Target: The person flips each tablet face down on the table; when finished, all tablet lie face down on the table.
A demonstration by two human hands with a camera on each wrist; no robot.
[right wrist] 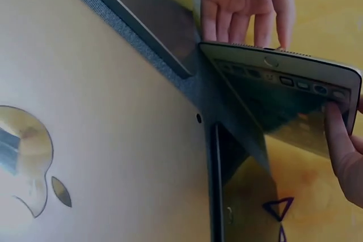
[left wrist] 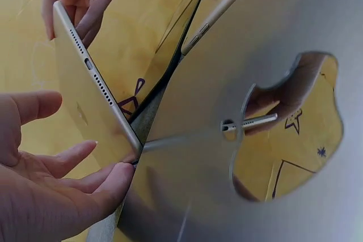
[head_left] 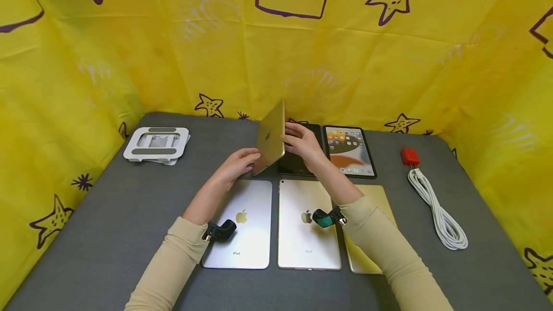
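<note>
Grey tabletop (head_left: 112, 239) spreads across the frame's lower left, its far edge passing behind a rectangular gold tablet (head_left: 270, 140) tilted at centre between the right hand (head_left: 304, 144) pinching it and the left hand (head_left: 235, 166), relaxed fingers touching a corner.

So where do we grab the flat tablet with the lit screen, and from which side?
Right long edge of the lit tablet, I'd say, coming in low from the right. It lies flat, screen up; the dark tablet crowds its left edge, while bare tabletop borders its right.
</note>
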